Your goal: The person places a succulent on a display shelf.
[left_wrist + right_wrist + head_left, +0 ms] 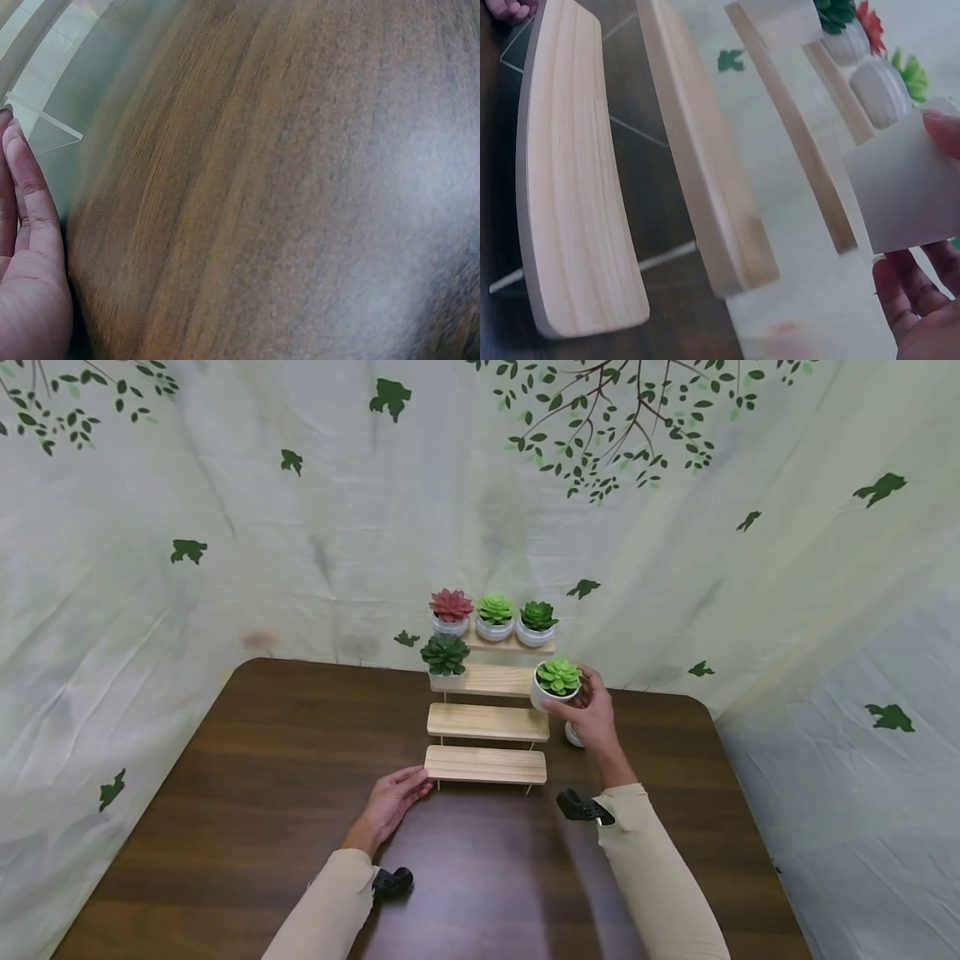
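My right hand (592,714) grips a white pot with a light green succulent (558,678), held at the right end of the second shelf from the top. In the right wrist view the pot's smooth white side (907,187) shows between thumb and fingers. My left hand (393,802) has its fingers extended, fingertips right at the left end of the lowest shelf (486,765) of a tiered wooden stand. A dark green succulent (446,656) in a white pot stands at the left of the second shelf. On the top shelf are a red succulent (451,607), a light green one (495,610) and a dark green one (537,617).
Another white pot (574,735) stands on the brown table (225,793), right of the stand and partly behind my right hand. The third shelf (487,722) is bare pale wood. A leaf-printed cloth (300,543) hangs behind the table.
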The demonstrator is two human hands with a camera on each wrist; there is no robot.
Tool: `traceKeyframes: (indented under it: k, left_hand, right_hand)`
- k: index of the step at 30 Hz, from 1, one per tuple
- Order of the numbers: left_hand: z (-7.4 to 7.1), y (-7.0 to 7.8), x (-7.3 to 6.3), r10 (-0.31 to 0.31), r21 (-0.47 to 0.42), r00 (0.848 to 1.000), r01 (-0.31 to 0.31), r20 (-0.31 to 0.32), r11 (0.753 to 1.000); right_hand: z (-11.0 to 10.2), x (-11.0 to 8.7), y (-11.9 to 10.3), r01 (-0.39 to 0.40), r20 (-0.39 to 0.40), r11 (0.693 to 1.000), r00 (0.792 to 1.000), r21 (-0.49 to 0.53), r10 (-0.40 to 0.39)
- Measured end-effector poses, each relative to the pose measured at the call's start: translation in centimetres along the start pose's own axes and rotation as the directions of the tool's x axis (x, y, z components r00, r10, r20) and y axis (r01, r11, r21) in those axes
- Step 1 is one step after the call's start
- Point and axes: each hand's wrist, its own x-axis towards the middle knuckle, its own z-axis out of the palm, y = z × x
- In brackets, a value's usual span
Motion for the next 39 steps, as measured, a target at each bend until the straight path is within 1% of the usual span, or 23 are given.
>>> traceKeyframes:
  k: [1, 3, 7, 12, 20, 26, 29, 33, 36, 39]
  left_hand:
    - [0.0, 0.0, 0.0, 0.002, -0.004, 1.000, -0.002, 0.001, 1.000]
    - [0.0, 0.0, 0.0, 0.003, -0.012, 1.000, -0.003, 0.000, 1.000]
    - [0.1, 0.0, 0.0, 0.000, -0.012, 1.000, 0.000, 0.007, 1.000]
    - [0.0, 0.0, -0.1, -0.003, -0.003, 1.000, 0.003, 0.013, 1.000]
    - [-0.2, 0.0, -0.2, -0.006, -0.005, 1.000, 0.006, 0.016, 1.000]
    - [-0.2, 0.0, -0.1, -0.007, -0.004, 0.999, 0.007, 0.032, 1.000]
    - [-0.2, -0.1, -0.1, -0.005, -0.010, 0.999, 0.006, 0.032, 1.000]
    - [-0.1, -0.1, -0.1, -0.008, -0.011, 0.999, 0.009, 0.032, 1.000]
    - [-0.1, -0.1, -0.1, -0.010, -0.006, 1.000, 0.010, 0.029, 1.000]
    - [-0.1, -0.1, -0.1, -0.006, -0.002, 1.000, 0.006, 0.023, 1.000]
  right_hand:
    - [0.2, 0.3, 0.3, 0.012, 0.006, 1.000, 1.000, 0.000, -0.012]
    - [0.9, 0.5, 0.2, 0.023, 0.020, 1.000, 1.000, 0.001, -0.023]
    - [2.4, 1.0, -0.3, 0.019, 0.054, 1.000, 0.998, -0.004, -0.019]
    - [4.3, 1.7, -0.6, 0.006, 0.102, 1.000, 0.995, 0.017, -0.008]
    - [6.6, 2.7, -0.5, -0.016, 0.113, 1.000, 0.993, -0.012, 0.017]
    - [7.5, 3.2, -0.1, -0.014, 0.126, 1.000, 0.992, 0.019, 0.011]
    - [7.7, 3.1, 0.0, 0.008, 0.133, 1.000, 0.991, 0.023, -0.011]
    - [8.0, 3.0, 0.0, 0.042, 0.120, 0.999, 0.992, 0.031, -0.045]
    - [8.1, 3.0, 0.0, 0.032, 0.115, 0.999, 0.993, 0.016, -0.034]
    - [8.2, 3.2, 0.1, -0.001, 0.121, 1.000, 0.993, -0.005, 0.002]
